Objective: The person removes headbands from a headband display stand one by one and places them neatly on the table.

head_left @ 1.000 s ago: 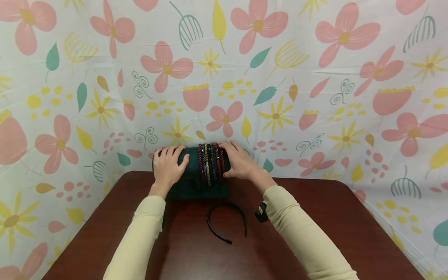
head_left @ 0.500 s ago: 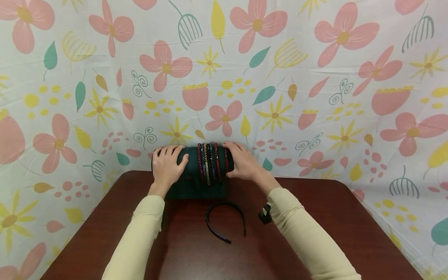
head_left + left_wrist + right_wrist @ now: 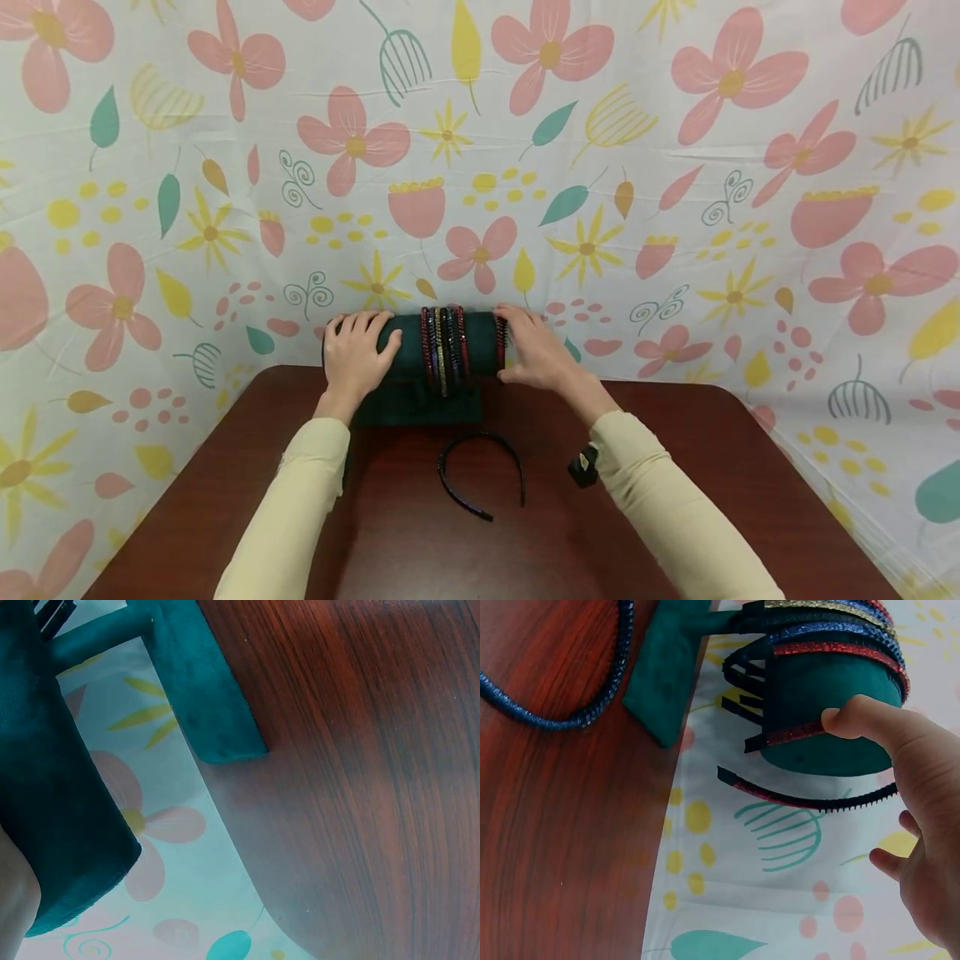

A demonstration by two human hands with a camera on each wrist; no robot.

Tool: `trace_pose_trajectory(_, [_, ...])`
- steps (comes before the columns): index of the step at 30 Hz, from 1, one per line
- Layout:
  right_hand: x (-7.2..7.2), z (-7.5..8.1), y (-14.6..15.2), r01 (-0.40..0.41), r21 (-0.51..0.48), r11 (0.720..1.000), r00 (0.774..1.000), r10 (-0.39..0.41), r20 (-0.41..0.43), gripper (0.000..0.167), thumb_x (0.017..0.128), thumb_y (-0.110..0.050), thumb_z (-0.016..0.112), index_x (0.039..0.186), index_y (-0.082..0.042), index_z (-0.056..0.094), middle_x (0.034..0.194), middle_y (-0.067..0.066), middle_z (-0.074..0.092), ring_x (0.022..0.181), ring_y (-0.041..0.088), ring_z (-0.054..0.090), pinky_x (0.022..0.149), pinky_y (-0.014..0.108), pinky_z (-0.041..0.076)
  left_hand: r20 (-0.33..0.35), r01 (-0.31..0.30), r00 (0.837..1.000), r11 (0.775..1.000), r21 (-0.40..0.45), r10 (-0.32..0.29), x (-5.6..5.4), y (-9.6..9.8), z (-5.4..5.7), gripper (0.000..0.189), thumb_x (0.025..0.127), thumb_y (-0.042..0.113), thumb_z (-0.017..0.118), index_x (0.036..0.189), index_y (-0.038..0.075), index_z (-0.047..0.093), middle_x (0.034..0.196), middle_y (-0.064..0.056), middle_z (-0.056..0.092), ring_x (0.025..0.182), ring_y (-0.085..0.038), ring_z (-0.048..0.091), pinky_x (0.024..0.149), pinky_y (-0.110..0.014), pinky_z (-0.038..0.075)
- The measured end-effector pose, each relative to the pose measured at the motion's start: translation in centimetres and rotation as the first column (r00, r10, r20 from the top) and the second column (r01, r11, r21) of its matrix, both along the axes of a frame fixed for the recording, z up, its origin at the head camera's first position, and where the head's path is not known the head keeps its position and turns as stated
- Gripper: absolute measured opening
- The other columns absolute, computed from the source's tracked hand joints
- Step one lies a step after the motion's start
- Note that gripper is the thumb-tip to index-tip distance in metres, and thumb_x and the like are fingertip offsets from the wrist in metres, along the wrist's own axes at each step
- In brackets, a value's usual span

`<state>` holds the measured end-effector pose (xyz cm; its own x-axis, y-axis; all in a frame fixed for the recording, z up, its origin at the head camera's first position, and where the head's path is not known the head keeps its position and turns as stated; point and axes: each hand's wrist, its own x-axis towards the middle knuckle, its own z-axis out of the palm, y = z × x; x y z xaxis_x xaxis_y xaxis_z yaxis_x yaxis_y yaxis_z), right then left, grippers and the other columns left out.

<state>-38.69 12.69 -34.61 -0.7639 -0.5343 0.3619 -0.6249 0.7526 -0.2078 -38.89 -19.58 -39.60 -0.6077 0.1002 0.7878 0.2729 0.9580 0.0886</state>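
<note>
A dark green velvet headband stand (image 3: 405,358) lies crosswise at the back of the table, with a roll above a flat base (image 3: 206,697). My left hand (image 3: 358,354) grips the roll's left end, fingers bent over its top. Several glittery headbands (image 3: 442,346) in red, blue, gold and black sit around the roll's middle. At the right end, my right hand (image 3: 542,354) holds a red headband (image 3: 795,734), its thumb on the band. In the right wrist view, another red headband (image 3: 810,802) with inner teeth hangs just past the roll's end, partly hidden behind the hand.
A dark blue glittery headband (image 3: 444,477) lies on the brown wooden table (image 3: 420,550) in front of the stand. Right behind the table hangs a white flowered cloth (image 3: 480,150). A black device (image 3: 583,467) is strapped at the right wrist.
My right hand has moved right along the roll with red headband at its thumb, away from the other headbands, baring green velvet between them. The left hand keeps its place on the roll.
</note>
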Motion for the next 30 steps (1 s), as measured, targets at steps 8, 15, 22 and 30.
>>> trace_pose_trajectory(8, [0.9, -0.2, 1.0, -0.001, 0.004, 1.000, 0.999, 0.001, -0.045, 0.099, 0.075, -0.037, 0.084, 0.153, -0.007, 0.031, 0.159, 0.013, 0.030, 0.144, 0.037, 0.031, 0.115, 0.055, 0.033, 0.001, -0.012, 1.000, 1.000, 0.002, 0.012, 0.0, -0.1, -0.1, 0.046, 0.099, 0.051, 0.048, 0.130, 0.022, 0.065, 0.128, -0.007, 0.064, 0.119, -0.029, 0.057, 0.111, -0.053, 0.033])
trace_pose_trajectory(15, [1.7, -0.7, 1.9, -0.006, 0.012, 1.000, 0.998, 0.006, -0.058, 0.096, 0.074, -0.041, 0.081, 0.151, -0.009, 0.035, 0.156, 0.013, 0.033, 0.141, 0.038, 0.034, 0.112, 0.057, 0.036, -0.012, -0.010, 1.000, 1.000, 0.004, 0.010, 0.2, 0.1, 0.0, 0.045, 0.099, 0.051, 0.048, 0.129, 0.022, 0.065, 0.128, -0.006, 0.065, 0.119, -0.029, 0.058, 0.111, -0.052, 0.033])
trace_pose_trajectory(22, [2.5, -1.6, 2.6, 0.005, 0.022, 1.000, 0.999, -0.004, -0.049, 0.096, 0.075, -0.046, 0.081, 0.153, -0.015, 0.035, 0.154, 0.013, 0.035, 0.138, 0.042, 0.037, 0.107, 0.062, 0.039, -0.010, 0.004, 1.000, 1.000, 0.013, -0.004, 0.2, 0.1, -0.1, 0.044, 0.099, 0.049, 0.048, 0.129, 0.022, 0.066, 0.128, -0.007, 0.065, 0.120, -0.029, 0.058, 0.111, -0.053, 0.033])
trace_pose_trajectory(30, [3.1, -3.1, 3.3, -0.002, 0.028, 1.000, 1.000, 0.003, -0.021, 0.096, 0.075, -0.048, 0.081, 0.153, -0.014, 0.035, 0.150, 0.015, 0.036, 0.133, 0.041, 0.041, 0.104, 0.057, 0.043, -0.026, 0.006, 1.000, 1.000, 0.015, -0.006, 0.1, 0.2, -0.1, 0.046, 0.098, 0.052, 0.048, 0.128, 0.021, 0.066, 0.127, -0.006, 0.065, 0.119, -0.029, 0.058, 0.111, -0.053, 0.033])
